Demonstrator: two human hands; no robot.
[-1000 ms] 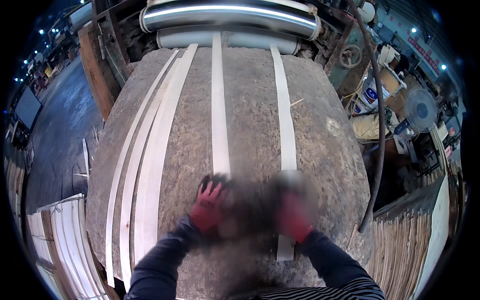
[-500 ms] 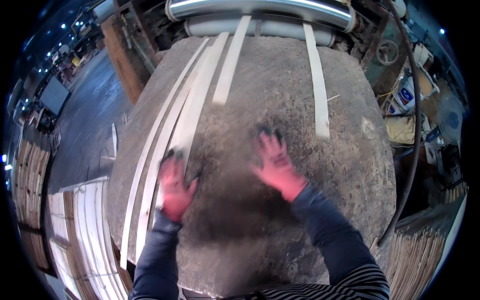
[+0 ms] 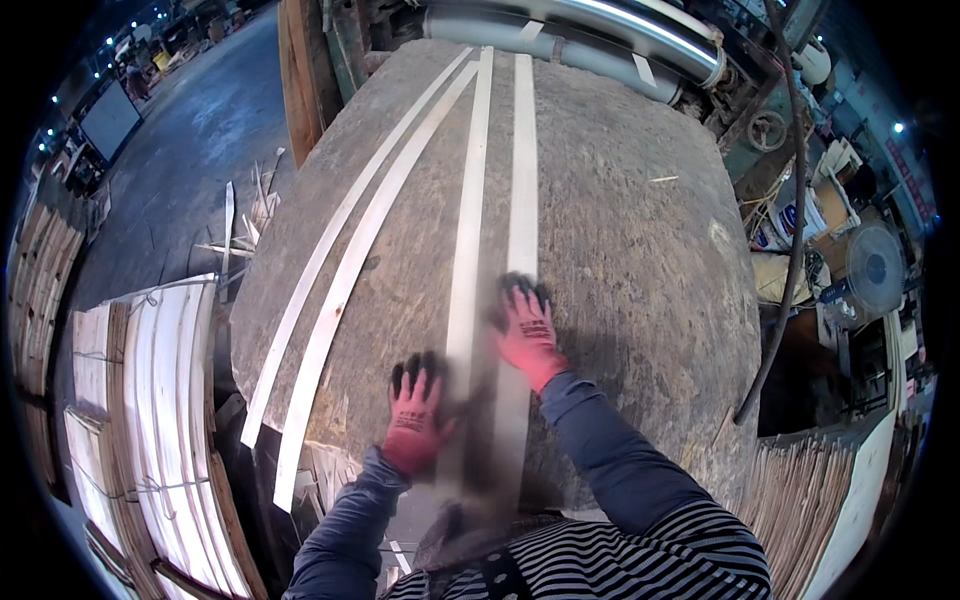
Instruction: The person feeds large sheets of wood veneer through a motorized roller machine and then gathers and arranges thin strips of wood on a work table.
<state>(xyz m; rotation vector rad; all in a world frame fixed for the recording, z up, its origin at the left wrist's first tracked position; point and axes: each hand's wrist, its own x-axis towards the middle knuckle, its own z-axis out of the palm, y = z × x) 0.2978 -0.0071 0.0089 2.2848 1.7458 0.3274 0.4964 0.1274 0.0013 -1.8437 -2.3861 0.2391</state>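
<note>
Right hand (image 3: 527, 325), fingers spread, gripping nothing, overlaps the pale strip (image 3: 524, 180) running twelve-to-six; left hand (image 3: 414, 415), parted and empty, has the neighbouring strip (image 3: 471, 220) at two o'clock

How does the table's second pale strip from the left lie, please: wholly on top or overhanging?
It overhangs: the strip lies mostly on the table, but its near end sticks out past the edge.
</note>
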